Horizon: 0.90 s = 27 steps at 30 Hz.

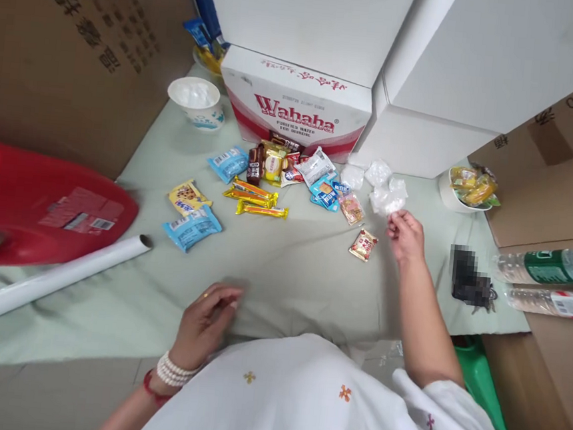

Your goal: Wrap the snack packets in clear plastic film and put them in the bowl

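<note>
My right hand (pixel 405 235) reaches out over the pale green cloth (pixel 286 268), its fingertips pinched on the edge of a small clear plastic bag (pixel 387 198). A small red and gold snack packet (pixel 363 244) lies just left of that hand. My left hand (pixel 207 322), with a pearl bracelet at the wrist, rests near my body on the cloth, fingers curled and slightly blurred, nothing visible in it. A heap of wrapped snacks (pixel 275 167) lies ahead, with gold bars (pixel 253 195) and blue packets (pixel 192 227) spread to the left.
A Wahaha carton (pixel 296 102) and white boxes (pixel 430 67) stand behind the snacks. A white bowl (pixel 196 100) is at back left, a bowl of sweets (pixel 469 187) at right. A red plastic object (pixel 27 199), a white roll (pixel 50 281), water bottles (pixel 553 265) and keys (pixel 471 278) lie around.
</note>
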### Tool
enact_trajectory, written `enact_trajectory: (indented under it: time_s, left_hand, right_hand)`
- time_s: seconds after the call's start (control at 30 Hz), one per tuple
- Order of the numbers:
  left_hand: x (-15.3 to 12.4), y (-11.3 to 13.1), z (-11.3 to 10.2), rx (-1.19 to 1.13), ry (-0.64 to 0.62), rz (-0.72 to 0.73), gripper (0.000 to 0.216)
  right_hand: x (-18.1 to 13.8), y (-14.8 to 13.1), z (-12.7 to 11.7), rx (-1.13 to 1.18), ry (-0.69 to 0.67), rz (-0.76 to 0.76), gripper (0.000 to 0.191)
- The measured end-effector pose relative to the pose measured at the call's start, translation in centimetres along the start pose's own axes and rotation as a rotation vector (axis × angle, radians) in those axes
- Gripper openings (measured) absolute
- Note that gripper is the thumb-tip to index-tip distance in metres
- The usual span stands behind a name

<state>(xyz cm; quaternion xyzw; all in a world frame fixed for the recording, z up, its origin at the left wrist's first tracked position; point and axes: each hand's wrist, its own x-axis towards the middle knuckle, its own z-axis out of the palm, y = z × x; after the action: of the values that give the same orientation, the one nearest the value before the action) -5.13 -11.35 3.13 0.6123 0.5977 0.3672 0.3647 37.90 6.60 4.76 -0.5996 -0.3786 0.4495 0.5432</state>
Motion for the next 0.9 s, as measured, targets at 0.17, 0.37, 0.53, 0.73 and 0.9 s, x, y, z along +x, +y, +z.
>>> enact_trajectory:
  time_s: [0.17,0.37,0.53,0.73,0.9]
  left_hand:
    - [4.4,4.5,4.0,-0.156,-0.056,0.088,0.020]
    - [7.6,5.0,8.4,-0.304,-0.190,0.122,0.024]
    - [7.0,3.0,8.6,-0.613,-0.242,-0.140,0.038]
    - [6.5,2.1,7.4,-0.701,-0.143,-0.301,0.043]
    - [6.5,2.2,6.7,-0.719,-0.018,-0.325,0.045]
  right_hand:
    - [-10.4,1.1,7.1,0.411,-0.295,0.341,0.029]
    - [-16.8,2.7,11.7,0.543,-0.448,0.604,0.025]
    - [-16.1,2.5,10.0,0.554,-0.464,0.719,0.029]
    - [-16.0,2.4,10.2,0.362,-0.371,0.518,0.029]
    - [-15.2,3.2,10.4,0.074,-0.143,0.307,0.031]
